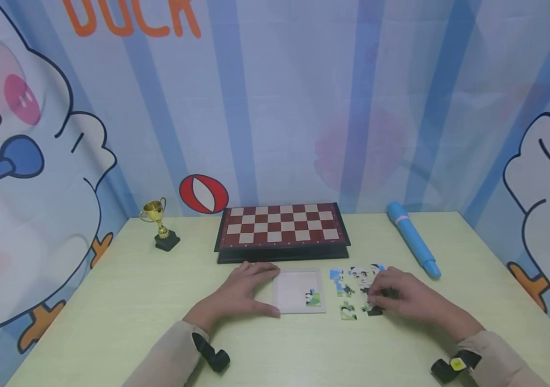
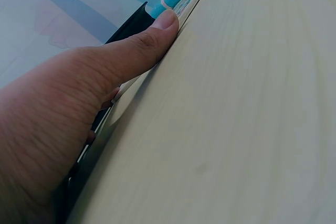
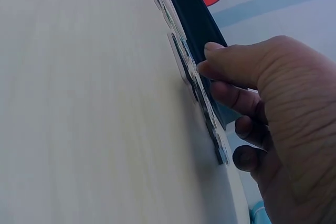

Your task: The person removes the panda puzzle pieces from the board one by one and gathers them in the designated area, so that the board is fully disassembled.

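My left hand (image 1: pixel 238 295) rests at the left side of a shallow pale puzzle tray (image 1: pixel 290 290), thumb and fingers stretched and spread along its edge. One panda puzzle piece (image 1: pixel 312 298) lies in the tray's lower right corner. To the right, several loose puzzle pieces (image 1: pixel 348 310) lie on the table. My right hand (image 1: pixel 403 293) is over the right-hand ones and hides part of them. In the right wrist view its thumb and forefinger tips come close together right at the pieces (image 3: pixel 186 66), the other fingers loosely curled. I cannot tell whether they pinch a piece.
A folded checkered board case (image 1: pixel 282 226) stands behind the tray. At the back left is a small gold trophy cup (image 1: pixel 159 223) on a black base. A thick blue pen-shaped tube (image 1: pixel 414 239) lies at the back right. A printed curtain (image 1: pixel 284 107) hangs behind the table (image 1: pixel 294 349).
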`<state>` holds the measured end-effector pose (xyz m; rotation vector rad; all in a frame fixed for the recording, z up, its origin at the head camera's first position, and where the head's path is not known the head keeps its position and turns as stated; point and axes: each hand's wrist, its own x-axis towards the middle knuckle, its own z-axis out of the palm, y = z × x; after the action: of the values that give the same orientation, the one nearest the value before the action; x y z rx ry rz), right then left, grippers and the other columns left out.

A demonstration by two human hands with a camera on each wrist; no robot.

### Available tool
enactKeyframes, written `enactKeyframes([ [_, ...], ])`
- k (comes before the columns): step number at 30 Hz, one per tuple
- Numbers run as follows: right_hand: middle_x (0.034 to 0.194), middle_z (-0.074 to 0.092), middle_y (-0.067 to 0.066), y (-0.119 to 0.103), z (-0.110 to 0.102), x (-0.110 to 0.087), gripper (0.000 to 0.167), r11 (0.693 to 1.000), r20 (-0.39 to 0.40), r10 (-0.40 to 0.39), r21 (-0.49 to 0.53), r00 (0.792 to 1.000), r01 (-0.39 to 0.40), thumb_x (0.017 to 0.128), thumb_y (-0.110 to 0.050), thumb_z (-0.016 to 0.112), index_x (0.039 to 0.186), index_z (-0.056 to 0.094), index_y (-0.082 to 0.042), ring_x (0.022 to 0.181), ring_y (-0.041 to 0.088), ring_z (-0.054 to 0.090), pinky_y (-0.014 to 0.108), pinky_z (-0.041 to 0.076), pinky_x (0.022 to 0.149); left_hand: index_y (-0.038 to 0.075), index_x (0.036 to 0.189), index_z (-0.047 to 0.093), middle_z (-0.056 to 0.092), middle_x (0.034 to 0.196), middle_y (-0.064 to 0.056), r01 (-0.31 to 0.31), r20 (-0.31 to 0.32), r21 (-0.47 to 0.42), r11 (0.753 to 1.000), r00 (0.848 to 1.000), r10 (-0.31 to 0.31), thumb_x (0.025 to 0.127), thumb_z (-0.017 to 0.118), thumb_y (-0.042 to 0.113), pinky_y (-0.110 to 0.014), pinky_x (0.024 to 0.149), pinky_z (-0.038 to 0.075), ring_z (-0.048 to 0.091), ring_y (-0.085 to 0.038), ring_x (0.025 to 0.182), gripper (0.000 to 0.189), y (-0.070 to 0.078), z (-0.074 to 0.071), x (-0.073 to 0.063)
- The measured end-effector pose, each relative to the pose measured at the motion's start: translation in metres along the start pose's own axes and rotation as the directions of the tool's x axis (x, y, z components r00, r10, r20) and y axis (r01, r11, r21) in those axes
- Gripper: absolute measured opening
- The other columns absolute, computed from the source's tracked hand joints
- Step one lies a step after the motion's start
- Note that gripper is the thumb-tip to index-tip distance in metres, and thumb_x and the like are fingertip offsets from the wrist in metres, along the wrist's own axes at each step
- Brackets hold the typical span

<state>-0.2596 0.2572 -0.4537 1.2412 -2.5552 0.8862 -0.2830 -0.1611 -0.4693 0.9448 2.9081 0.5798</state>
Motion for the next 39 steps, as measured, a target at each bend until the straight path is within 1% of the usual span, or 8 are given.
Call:
enactKeyframes([
  [4,0.093,0.064,-0.016,-0.005,0.004,0.007,0.014,0.998,-0.04,-0.06,0.015,0.997,0.061,0.093,-0.013,0.073,0.093,0.072,-0.027,0.082,0.01,0.052,0.027,0.043,0.071,0.031,0.153,0.044,0.041,0.153,0.011,0.005,0.003,0.004,1.0,1.0,-0.005,0.068,0.062,0.088,-0.048,0.117,0.024,0.035,-0.015,0.134,0.104,-0.001,0.002,0.002],
  [8,0.094,0.063,-0.018,-0.011,0.011,0.019,0.01,0.999,-0.021,-0.036,0.03,0.999,0.037,0.095,-0.018,0.071,0.098,0.071,-0.027,0.082,0.013,0.051,0.028,0.042,0.071,0.031,0.153,0.044,0.041,0.153,0.011,0.008,0.005,-0.009,1.0,1.0,-0.008,0.068,0.063,0.088,-0.049,0.119,0.02,0.034,-0.016,0.136,0.104,-0.002,0.002,0.001],
  [12,0.099,0.065,-0.016,-0.018,0.02,0.033,0.006,0.999,0.03,0.003,0.033,1.0,-0.004,0.097,-0.027,0.069,0.103,0.07,-0.026,0.087,0.014,0.051,0.029,0.042,0.075,0.032,0.153,0.044,0.041,0.153,0.012,0.01,0.005,-0.008,1.0,1.0,-0.01,0.068,0.063,0.087,-0.049,0.119,0.02,0.034,-0.016,0.135,0.103,-0.003,0.002,0.0],
  [20,0.11,0.066,-0.01,-0.025,0.04,0.068,0.027,1.0,0.098,-0.008,-0.012,0.995,0.01,0.096,-0.04,0.069,0.111,0.07,-0.019,0.103,0.013,0.055,0.037,0.048,0.089,0.031,0.153,0.044,0.041,0.153,0.012,0.004,0.003,-0.007,1.0,1.0,-0.004,0.069,0.064,0.085,-0.048,0.116,0.025,0.035,-0.015,0.133,0.102,-0.002,0.001,-0.001],
  [24,0.112,0.064,-0.011,-0.028,0.046,0.083,0.034,0.999,0.128,0.026,-0.038,0.992,-0.021,0.092,-0.046,0.072,0.113,0.07,-0.02,0.101,0.013,0.051,0.035,0.047,0.087,0.03,0.153,0.044,0.041,0.153,0.011,0.003,0.002,-0.009,1.0,1.0,-0.003,0.07,0.065,0.084,-0.048,0.117,0.024,0.034,-0.016,0.134,0.102,0.0,0.0,-0.001],
  [33,0.111,0.062,-0.01,-0.032,0.052,0.09,0.04,0.995,0.169,0.08,-0.076,0.982,-0.068,0.085,-0.052,0.077,0.11,0.071,-0.021,0.099,0.013,0.045,0.035,0.046,0.085,0.031,0.153,0.044,0.041,0.153,0.012,0.006,0.003,0.006,1.0,1.0,-0.006,0.069,0.062,0.088,-0.046,0.114,0.03,0.035,-0.015,0.132,0.103,-0.001,0.001,0.0],
  [36,0.112,0.062,-0.009,-0.031,0.054,0.089,0.037,0.996,0.175,0.064,-0.067,0.983,-0.053,0.086,-0.05,0.077,0.109,0.071,-0.021,0.102,0.014,0.049,0.042,0.044,0.098,0.032,0.153,0.044,0.041,0.154,0.012,0.007,0.003,0.009,1.0,1.0,-0.007,0.069,0.061,0.088,-0.046,0.114,0.028,0.035,-0.015,0.133,0.103,-0.001,0.002,0.0],
  [39,0.111,0.061,-0.009,-0.031,0.055,0.089,0.033,0.998,0.177,0.039,-0.048,0.983,-0.03,0.087,-0.047,0.077,0.109,0.071,-0.022,0.107,0.014,0.053,0.054,0.032,0.112,0.032,0.153,0.043,0.04,0.154,0.012,0.011,0.008,0.011,1.0,1.0,-0.011,0.069,0.061,0.088,-0.047,0.117,0.025,0.034,-0.015,0.135,0.103,-0.001,0.002,0.0],
])
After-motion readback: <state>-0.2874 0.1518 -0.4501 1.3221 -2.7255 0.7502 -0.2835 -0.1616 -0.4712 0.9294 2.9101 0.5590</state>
